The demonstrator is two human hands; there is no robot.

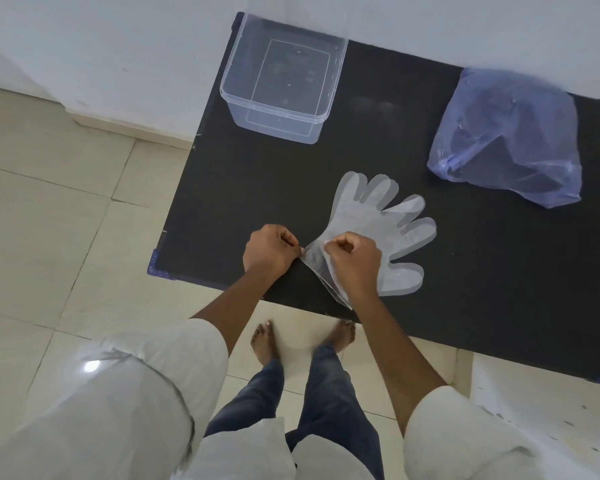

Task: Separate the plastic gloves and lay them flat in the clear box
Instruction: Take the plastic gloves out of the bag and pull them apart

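Observation:
A stack of thin translucent plastic gloves (378, 216) lies on the black table (243, 188), fingers fanned toward the far right. My left hand (269, 252) pinches the cuff edge at its left corner. My right hand (355, 261) pinches a cuff layer just beside it, and the cuff is lifted and spread between the two hands. The clear box (238, 95) stands at the table's far left corner, with nothing visible inside it.
A bluish plastic bag (506, 136) lies at the far right of the table. The table's near edge runs just under my hands, with my bare feet on the tiled floor (66, 220) below. White walls border the table's far side.

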